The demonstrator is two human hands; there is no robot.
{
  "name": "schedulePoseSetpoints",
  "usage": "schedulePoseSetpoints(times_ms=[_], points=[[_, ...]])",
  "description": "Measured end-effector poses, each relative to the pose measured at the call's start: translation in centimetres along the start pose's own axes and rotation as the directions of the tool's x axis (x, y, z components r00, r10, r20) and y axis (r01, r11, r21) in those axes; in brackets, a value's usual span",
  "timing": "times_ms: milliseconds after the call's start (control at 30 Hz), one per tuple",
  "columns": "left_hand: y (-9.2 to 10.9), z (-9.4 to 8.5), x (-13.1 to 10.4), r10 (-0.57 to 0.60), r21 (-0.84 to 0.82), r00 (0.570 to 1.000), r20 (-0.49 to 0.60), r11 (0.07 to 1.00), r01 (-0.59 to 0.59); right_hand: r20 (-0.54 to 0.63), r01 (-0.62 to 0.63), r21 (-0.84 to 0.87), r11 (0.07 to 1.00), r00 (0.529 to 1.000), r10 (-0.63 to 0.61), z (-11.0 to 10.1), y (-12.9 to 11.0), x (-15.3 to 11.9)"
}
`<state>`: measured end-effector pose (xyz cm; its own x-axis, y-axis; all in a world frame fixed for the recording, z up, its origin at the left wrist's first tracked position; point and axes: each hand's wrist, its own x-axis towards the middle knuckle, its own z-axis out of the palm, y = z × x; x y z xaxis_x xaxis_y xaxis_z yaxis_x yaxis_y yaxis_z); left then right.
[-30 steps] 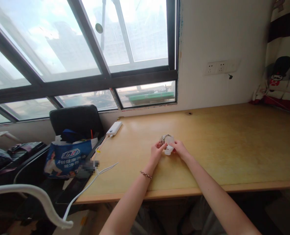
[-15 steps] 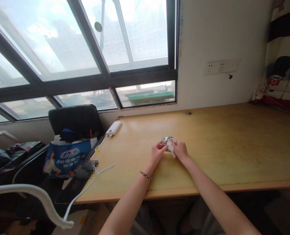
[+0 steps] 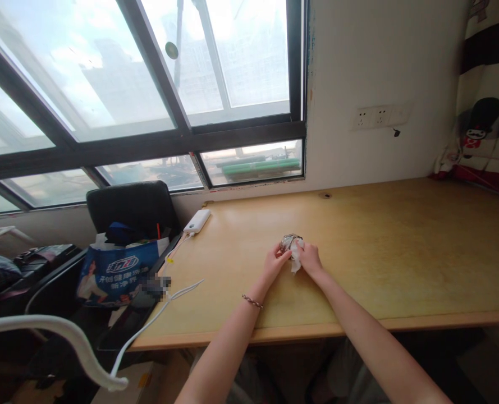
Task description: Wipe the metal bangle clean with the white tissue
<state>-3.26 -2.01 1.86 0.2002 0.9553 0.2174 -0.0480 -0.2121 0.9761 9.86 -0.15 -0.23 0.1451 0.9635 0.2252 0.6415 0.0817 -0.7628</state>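
Over the middle of the wooden table, my left hand point(image 3: 277, 260) grips the left side of a small, shiny, rounded metallic object point(image 3: 288, 241). A crumpled white tissue point(image 3: 295, 260) is held in my right hand point(image 3: 309, 258), pressed against the right side of that object. Both hands are close together, with fingertips almost meeting. The tissue's loose end hangs down toward the table. Fingers and tissue cover part of the metallic object, so its exact kind cannot be made out.
A white power bank point(image 3: 197, 221) with a cable lies at the table's point(image 3: 401, 241) back left edge. Left of the table, a blue bag point(image 3: 118, 272) sits on a black chair point(image 3: 131, 207). A white curved tube point(image 3: 64, 331) crosses the lower left.
The tissue has shifted slightly on the metallic object, uncovering more of its top, and its loose end hangs a little lower. My right hand has moved slightly left.
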Motion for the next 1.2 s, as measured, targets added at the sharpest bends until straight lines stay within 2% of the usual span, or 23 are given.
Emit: schedulePoseSetpoints(times_ms=[100, 233, 367, 500, 600, 700, 800, 900, 967, 1100, 1200], points=[[0.4, 0.2, 0.1, 0.004, -0.084, 0.997, 0.073, 0.996, 0.002, 0.102, -0.162, 0.169, 0.972, 0.984, 0.147, -0.1, -0.2, -0.2], [0.7, 0.0, 0.2, -0.012, -0.133, 0.997, 0.082, 0.991, 0.023, 0.298, -0.351, 0.344, 0.871, 0.92, 0.253, -0.3, -0.7, -0.3], [0.7, -0.3, 0.3, -0.083, -0.148, 0.996, 0.033, 0.985, 0.087, 0.418, -0.431, 0.517, 0.739, 0.881, 0.221, -0.3, -1.1, -0.3], [0.6, -0.3, 0.3, -0.091, -0.177, 0.992, 0.088, 0.979, 0.106, 0.49, -0.453, 0.589, 0.669, 0.859, 0.151, -0.1, -0.9, -0.2], [0.5, -0.2, 0.1, -0.096, -0.162, 0.99, 0.104, 0.98, 0.112, 0.454, -0.419, 0.539, 0.731, 0.875, 0.166, 0.0, -0.4, -0.1], [0.3, -0.1, 0.1, -0.1, -0.143, 0.993, 0.055, 0.984, 0.107, 0.32, -0.293, 0.402, 0.867, 0.932, 0.167, -0.2, -0.1, 0.1], [0.1, -0.2, 0.2, -0.117, -0.148, 0.993, 0.015, 0.982, 0.118, 0.161, -0.137, 0.26, 0.956, 0.982, 0.097, -0.6, -0.2, 0.1], [-0.2, -0.5, 0.3, -0.167, -0.184, 0.985, -0.042, 0.97, 0.157, 0.049, -0.028, 0.177, 0.984, 0.999, 0.02, -0.9, -0.3, 0.3], [-0.4, -0.8, 0.2, -0.182, -0.201, 0.978, -0.101, 0.967, 0.159, 0.066, 0.007, 0.157, 0.988, 0.998, -0.018, -0.9, -0.3, 0.4], [-1.0, -1.3, 0.2, -0.187, -0.123, 0.961, -0.206, 0.979, 0.164, 0.22, 0.029, 0.146, 0.989, 0.974, -0.061, -0.2, -0.3, 0.4], [-1.2, -1.3, 0.2, -0.168, -0.039, 0.958, -0.23, 0.986, 0.163, 0.188, 0.057, 0.104, 0.993, 0.979, -0.076, 0.2, -0.3, 0.1]])
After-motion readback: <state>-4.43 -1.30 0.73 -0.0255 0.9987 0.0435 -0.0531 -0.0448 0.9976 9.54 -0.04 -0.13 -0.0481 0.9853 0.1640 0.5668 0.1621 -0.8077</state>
